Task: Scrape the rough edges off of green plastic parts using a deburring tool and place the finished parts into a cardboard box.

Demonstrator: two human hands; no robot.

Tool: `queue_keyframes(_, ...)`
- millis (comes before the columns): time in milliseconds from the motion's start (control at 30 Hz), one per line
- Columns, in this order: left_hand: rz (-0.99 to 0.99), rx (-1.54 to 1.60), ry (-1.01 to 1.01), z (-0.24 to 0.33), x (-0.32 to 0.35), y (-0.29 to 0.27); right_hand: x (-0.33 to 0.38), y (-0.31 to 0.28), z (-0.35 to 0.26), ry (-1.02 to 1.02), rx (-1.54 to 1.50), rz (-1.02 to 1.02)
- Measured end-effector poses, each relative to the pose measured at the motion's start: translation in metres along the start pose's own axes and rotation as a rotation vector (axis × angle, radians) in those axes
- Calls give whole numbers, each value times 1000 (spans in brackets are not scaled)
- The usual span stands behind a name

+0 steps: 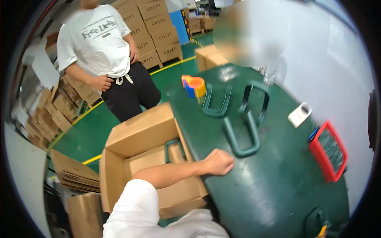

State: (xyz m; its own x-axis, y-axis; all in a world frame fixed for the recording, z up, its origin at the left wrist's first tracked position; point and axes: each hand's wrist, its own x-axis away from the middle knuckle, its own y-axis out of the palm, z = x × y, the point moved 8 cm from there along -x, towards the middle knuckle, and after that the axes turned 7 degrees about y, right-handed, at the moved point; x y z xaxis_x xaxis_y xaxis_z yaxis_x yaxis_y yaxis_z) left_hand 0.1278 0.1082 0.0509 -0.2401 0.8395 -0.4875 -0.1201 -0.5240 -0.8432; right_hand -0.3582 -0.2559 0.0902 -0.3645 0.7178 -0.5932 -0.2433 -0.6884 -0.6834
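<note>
My left hand [217, 162] is closed in a fist on the near left edge of the green table, with nothing showing in it. My forearm reaches across an open cardboard box [141, 126]. A green U-shaped handle [245, 150] lies just beyond my knuckles, apart from them. Farther back are a second U-shaped handle [216, 113] and a third handle [265, 101], which looks raised off the tabletop. One more green handle [168, 150] is inside the box, partly behind my arm. My right hand is out of view.
On the table [274, 186] stand an orange, yellow and blue tape roll [194, 87], a white tag-like piece [299, 115] and a red bin [322, 158] of small green parts. Another person [101, 47] stands beyond the box. Flattened cartons [75, 170] are stacked at left.
</note>
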Motion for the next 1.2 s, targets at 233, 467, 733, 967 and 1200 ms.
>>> queue_keyframes(233,-58,-29,-32,-2,-4,6,-5,-43,-84,197,-439,-524)
queue_keyframes(467,-16,27,-24,-2,2,2,-15,-86,-176,-69,-523,-567)
queue_keyframes(733,44,18,29,0,-3,5,-15,-75,-221,-260,-842,-112)
queue_keyframes(967,-5,-59,0,-3,-8,9,4,-192,-219,-374,-1163,-12)
queue_keyframes(1200,47,-21,6,4,-6,8,90,-214,-263,-697,-1260,-274)
